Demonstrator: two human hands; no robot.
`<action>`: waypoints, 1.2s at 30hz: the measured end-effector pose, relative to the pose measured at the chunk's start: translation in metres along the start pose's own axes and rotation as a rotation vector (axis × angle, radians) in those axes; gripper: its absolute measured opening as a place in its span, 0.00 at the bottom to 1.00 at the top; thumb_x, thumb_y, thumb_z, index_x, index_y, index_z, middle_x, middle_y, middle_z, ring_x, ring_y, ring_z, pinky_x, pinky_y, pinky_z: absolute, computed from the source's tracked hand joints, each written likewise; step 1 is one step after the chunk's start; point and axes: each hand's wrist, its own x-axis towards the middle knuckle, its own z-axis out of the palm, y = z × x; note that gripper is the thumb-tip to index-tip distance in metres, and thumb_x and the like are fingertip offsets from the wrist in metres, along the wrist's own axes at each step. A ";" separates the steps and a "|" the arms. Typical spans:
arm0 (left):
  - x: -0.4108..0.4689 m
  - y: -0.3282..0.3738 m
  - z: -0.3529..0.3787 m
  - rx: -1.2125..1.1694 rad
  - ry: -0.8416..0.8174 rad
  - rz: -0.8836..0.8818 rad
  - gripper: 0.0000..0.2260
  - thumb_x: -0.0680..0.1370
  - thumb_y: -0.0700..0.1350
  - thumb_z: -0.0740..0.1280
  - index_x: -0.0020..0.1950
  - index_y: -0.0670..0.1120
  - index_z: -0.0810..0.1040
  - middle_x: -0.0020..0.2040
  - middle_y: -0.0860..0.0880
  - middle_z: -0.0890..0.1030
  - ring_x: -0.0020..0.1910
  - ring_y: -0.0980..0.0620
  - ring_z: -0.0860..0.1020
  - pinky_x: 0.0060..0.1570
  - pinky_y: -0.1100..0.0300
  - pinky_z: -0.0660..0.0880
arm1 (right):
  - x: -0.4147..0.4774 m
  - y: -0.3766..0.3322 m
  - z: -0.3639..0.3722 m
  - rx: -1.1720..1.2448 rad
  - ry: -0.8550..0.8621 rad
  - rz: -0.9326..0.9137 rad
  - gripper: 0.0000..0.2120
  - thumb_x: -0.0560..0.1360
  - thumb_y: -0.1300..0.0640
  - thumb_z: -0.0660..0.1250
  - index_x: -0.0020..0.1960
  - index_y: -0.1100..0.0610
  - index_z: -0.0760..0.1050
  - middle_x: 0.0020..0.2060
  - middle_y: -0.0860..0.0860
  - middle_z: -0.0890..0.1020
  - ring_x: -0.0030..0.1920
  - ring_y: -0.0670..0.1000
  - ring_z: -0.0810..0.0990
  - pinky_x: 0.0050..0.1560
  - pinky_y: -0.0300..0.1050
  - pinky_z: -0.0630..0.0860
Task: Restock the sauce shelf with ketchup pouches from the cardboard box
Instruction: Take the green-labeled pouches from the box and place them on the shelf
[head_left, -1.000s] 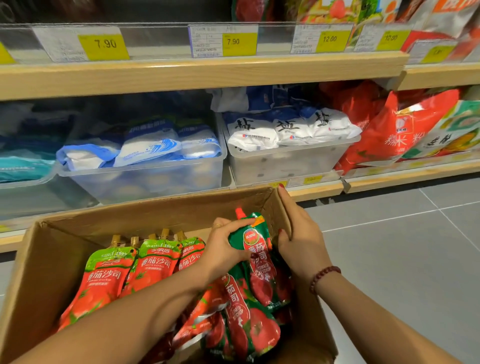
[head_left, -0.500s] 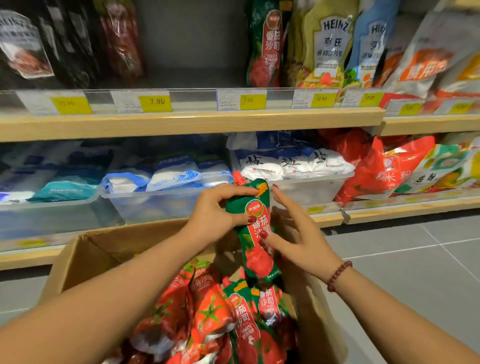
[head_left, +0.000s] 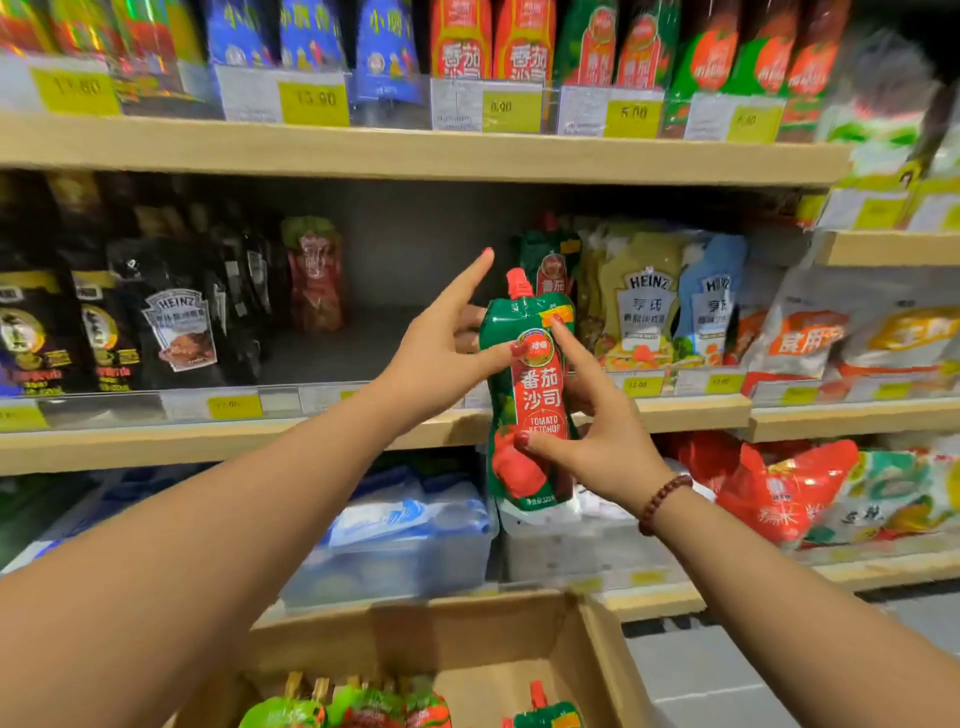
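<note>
– While you hold the ketchup pouch (head_left: 532, 405) upright in both hands, its red cap points up and its printed face is turned towards you.

– Yes, and your left hand (head_left: 436, 353) pinches its upper part. The thumb presses on the round logo, the forefinger stretches straight up and free, and the other fingers are tucked behind the pouch.

– Your right hand (head_left: 597, 431) grips the pouch lower down, at its right edge. The forefinger lies up the front, the thumb is on the words TOMATO KETCHUP, and the remaining fingers curl behind. A bead bracelet (head_left: 665, 499) sits on that wrist.

– Behind the pouch runs the sauce shelf (head_left: 156, 444), with a bare stretch just left of the pouch and a matching green pouch (head_left: 551, 262) standing just behind its cap.

– Right of the pouch you have pale Heinz pouches (head_left: 647, 306); well to its left, black Heinz pouches (head_left: 179, 332).

– Below the pouch sits the cardboard box (head_left: 483, 636), open, with more ketchup pouches (head_left: 374, 706) inside, well apart from the one you hold.

– Whether your pouch touches the shelf edge cannot be told from this angle.
</note>
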 end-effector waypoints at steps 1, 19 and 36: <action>0.007 -0.003 -0.003 0.018 0.044 -0.032 0.31 0.75 0.46 0.69 0.74 0.58 0.60 0.52 0.48 0.82 0.53 0.51 0.81 0.53 0.55 0.77 | 0.007 0.001 -0.002 -0.001 0.022 0.007 0.48 0.65 0.62 0.76 0.72 0.35 0.54 0.62 0.40 0.75 0.55 0.39 0.77 0.49 0.32 0.75; 0.023 -0.098 0.005 0.883 0.301 -0.060 0.03 0.72 0.56 0.70 0.41 0.60 0.82 0.32 0.60 0.71 0.42 0.56 0.72 0.40 0.60 0.54 | 0.127 0.033 -0.026 -0.340 0.327 0.025 0.40 0.65 0.58 0.75 0.69 0.43 0.56 0.50 0.44 0.75 0.48 0.48 0.78 0.50 0.51 0.79; 0.021 -0.103 0.007 0.903 0.341 -0.032 0.05 0.73 0.57 0.68 0.43 0.58 0.82 0.35 0.57 0.72 0.41 0.56 0.69 0.41 0.60 0.52 | 0.111 0.062 -0.005 -0.779 0.300 0.275 0.31 0.68 0.47 0.72 0.61 0.50 0.56 0.51 0.55 0.74 0.49 0.58 0.78 0.40 0.51 0.77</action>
